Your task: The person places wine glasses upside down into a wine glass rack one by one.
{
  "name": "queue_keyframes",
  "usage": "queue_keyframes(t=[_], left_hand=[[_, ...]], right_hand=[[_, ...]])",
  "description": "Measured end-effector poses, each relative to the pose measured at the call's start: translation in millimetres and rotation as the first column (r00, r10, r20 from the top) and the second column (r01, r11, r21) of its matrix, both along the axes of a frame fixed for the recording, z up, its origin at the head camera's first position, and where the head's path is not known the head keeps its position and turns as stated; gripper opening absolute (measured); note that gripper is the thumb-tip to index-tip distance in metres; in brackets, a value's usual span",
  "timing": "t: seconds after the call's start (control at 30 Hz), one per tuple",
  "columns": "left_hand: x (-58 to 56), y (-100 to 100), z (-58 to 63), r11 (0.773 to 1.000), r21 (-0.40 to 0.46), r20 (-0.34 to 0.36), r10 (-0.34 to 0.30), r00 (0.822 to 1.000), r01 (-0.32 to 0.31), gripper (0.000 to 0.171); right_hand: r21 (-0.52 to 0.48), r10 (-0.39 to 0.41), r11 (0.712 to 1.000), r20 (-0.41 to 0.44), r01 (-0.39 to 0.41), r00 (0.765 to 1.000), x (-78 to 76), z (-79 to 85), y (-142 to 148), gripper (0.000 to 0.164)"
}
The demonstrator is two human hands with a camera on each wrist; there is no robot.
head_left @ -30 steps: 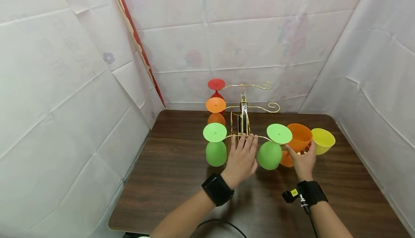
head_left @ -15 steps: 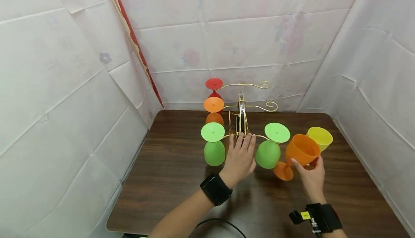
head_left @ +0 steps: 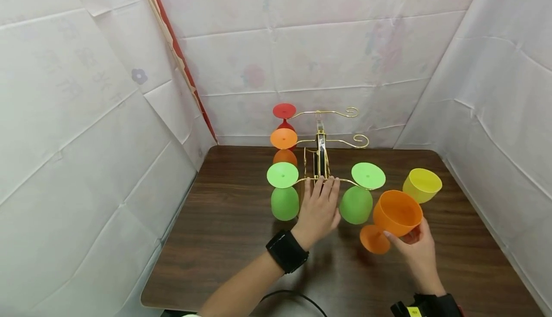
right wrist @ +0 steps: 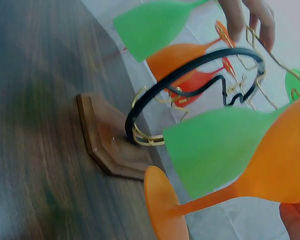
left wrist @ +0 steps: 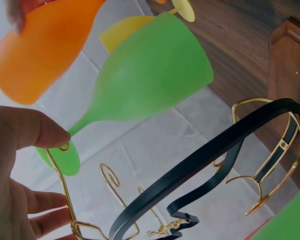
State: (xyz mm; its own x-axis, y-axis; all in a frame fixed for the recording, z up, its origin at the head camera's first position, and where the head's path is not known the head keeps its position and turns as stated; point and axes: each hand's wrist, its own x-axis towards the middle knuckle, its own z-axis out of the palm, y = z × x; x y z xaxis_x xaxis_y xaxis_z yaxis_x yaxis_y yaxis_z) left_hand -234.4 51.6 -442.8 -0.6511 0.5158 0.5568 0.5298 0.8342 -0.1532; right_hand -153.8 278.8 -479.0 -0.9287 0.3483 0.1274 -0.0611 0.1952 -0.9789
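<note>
At the far left, a white cloth [head_left: 86, 163] hangs beside a brown wood-grain table [head_left: 207, 240]. Along the left of the rack, three plastic-looking stemmed goblets hang foot up, bowl down: a red goblet [head_left: 284, 111] farthest, an orange hanging goblet [head_left: 283, 138] in the middle and a left green goblet [head_left: 284, 204] nearest. Right of them stands a gold wire rack with a curved black post [head_left: 321, 156], on an angular brown wooden base [right wrist: 115, 142]. The left hand [head_left: 318, 211], a black wristband [head_left: 287, 251] behind it, lies over the rack's near wire arm, fingers straight and side by side. On that arm's right end hangs a right green goblet [head_left: 355, 205], also plastic-looking and foot up. Just to its right and nearer, the right hand [head_left: 416, 247] grips an orange plastic-looking goblet [head_left: 384, 222] between thumb and fingers, low on the bowl; it tilts, mouth up, foot toward the near left. Whether that foot touches the table I cannot tell. Farthest right, beyond the held goblet, is a yellow plastic-looking goblet [head_left: 421, 187], mouth up.
</note>
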Motion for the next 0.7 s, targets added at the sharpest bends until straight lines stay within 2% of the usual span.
queue_keyframes(t=[0.23, 0.4, 0.53, 0.6, 0.7], left_hand=[[0.8, -3, 5.6, 0.998, 0.046, 0.025, -0.036, 0.999, 0.035, 0.06], [2.1, -10, 12.6, 0.983, 0.148, 0.09, -0.126, 0.988, 0.112, 0.059], [4.4, -18, 20.2, 0.938, 0.279, 0.125, -0.247, 0.961, 0.205, 0.057], [6.5, -23, 23.9, 0.902, 0.35, 0.129, -0.312, 0.941, 0.251, 0.056], [12.5, -32, 27.9, 0.838, 0.448, 0.135, -0.408, 0.903, 0.312, 0.054]], right_hand=[[0.03, 0.116, 0.993, -0.07, -0.114, 0.991, 4.5, 9.6, -19, 0.073], [0.009, 0.191, 0.981, -0.123, -0.192, 0.974, 6.2, 17.9, -29, 0.075], [0.007, 0.23, 0.973, -0.145, -0.231, 0.962, 7.6, 24.0, -37, 0.075], [0.006, 0.248, 0.968, -0.166, -0.25, 0.954, 7.8, 26.3, -41, 0.074], [0.013, 0.291, 0.955, -0.223, -0.295, 0.93, 6.7, 29.2, -47, 0.074]])
